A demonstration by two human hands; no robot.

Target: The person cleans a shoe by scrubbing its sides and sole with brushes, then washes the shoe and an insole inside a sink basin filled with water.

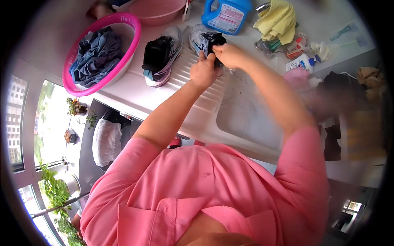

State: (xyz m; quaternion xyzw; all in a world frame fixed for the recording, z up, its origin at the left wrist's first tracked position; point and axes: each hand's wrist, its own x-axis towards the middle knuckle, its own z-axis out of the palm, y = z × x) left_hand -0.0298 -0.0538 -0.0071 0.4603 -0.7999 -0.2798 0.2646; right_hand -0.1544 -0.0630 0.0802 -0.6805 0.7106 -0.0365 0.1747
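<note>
Both of my hands are at a white and black sneaker (200,36) on the ribbed washboard part of the white sink counter. My left hand (204,70) has its fingers closed on the near edge of that shoe's opening. Close beside it, my right hand (228,55) pinches the dark part at the opening; the exact piece is too small to tell. A second sneaker (163,57), black inside with white and purple sides, stands just left, touched by neither hand. The sink basin (250,110) lies to the right, below my right forearm.
A pink-rimmed basin (134,30) holding blue clothes stands at the left, near a pink basin (158,11). Behind the shoes is a blue detergent jug (227,16). A yellow cloth (279,22) and a white bottle (301,63) are at the right.
</note>
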